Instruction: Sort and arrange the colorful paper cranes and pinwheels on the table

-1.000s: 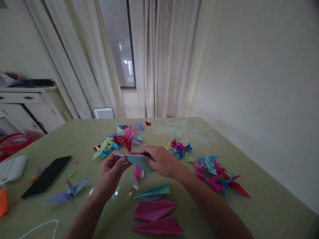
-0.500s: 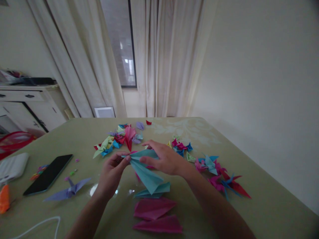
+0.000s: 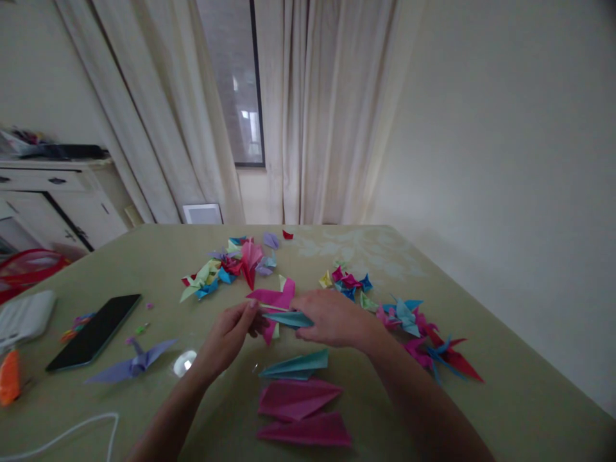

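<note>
Between my two hands is a light blue folded origami paper [image 3: 289, 318], now narrow and seen nearly edge-on. My left hand [image 3: 237, 325] pinches its left tip between thumb and fingers. Around its right end, my right hand [image 3: 332, 319] is closed, hiding part of the paper. Just beyond lies a pink folded paper [image 3: 276, 296], with pale green bits showing by it. Nearer to me, another light blue folded paper [image 3: 296, 366] rests on the table, followed by two magenta folded papers [image 3: 299, 398].
Piles of colourful origami [image 3: 231, 263] lie at the back, with more at right [image 3: 409, 321]. On the left are a purple paper crane [image 3: 137, 366], a black phone [image 3: 96, 330], a white device [image 3: 26, 317], an orange object [image 3: 9, 378] and a white cable [image 3: 77, 427].
The light blue paper's wide flaps have come together into a narrow strip. My right hand has turned and closed round its right end, and the pink paper behind shows more.
</note>
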`<state>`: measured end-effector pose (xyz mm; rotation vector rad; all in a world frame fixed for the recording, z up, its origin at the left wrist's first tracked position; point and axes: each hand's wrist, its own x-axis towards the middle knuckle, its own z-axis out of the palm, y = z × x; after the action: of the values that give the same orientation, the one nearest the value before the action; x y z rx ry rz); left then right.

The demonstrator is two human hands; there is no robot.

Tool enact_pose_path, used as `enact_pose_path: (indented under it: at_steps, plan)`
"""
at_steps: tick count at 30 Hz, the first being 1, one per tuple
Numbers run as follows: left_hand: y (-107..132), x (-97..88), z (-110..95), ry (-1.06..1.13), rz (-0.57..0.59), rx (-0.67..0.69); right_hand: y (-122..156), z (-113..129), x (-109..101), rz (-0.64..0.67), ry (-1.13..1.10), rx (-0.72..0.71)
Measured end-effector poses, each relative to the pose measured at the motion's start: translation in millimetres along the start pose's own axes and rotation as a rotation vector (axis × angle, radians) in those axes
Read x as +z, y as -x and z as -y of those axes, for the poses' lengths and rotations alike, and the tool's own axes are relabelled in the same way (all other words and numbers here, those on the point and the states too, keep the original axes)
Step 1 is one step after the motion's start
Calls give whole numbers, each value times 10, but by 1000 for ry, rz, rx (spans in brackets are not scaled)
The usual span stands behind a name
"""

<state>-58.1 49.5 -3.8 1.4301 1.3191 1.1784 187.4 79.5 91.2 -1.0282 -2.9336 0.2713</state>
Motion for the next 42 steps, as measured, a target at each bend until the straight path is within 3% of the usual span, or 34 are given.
enact_pose_path:
  at_steps: [3,6,9,11,14,16,19,22,30,33,36,38,42]
  plan:
    - [-17,-127,-3,-297,-152,81,-43,-16,45,134,-9,-46]
    - [3,-334,-46,-827,-325,132,-151,33,157,228,-2,-72]
    - [71,-605,-29,-1294,-397,-22,-236,94,269,272,27,-61]
    - [126,-801,38,-1419,-411,-215,-261,122,319,293,18,-78]
    - [183,-1057,172,-1413,-340,-457,-270,153,361,312,3,-115]
    - [190,-1157,239,-1374,-221,-525,-276,178,382,342,1,-157]
    - [160,-1163,275,-1402,-81,-462,-297,220,420,407,-25,-226]
    - [119,-1056,271,-1434,-38,-330,-314,235,443,416,-41,-220]
    - [9,-887,295,-1204,-87,-45,-205,170,239,278,-71,-146]
    - [-49,-836,187,-990,-202,68,-172,159,215,249,-77,-159]
    - [-67,-705,46,-627,-371,167,-179,174,234,186,-89,-141]
    - [-50,-559,-25,-357,-403,180,-198,224,242,29,-131,-89]
    - [14,-172,-83,82,-241,156,-229,401,247,-341,-186,-1]
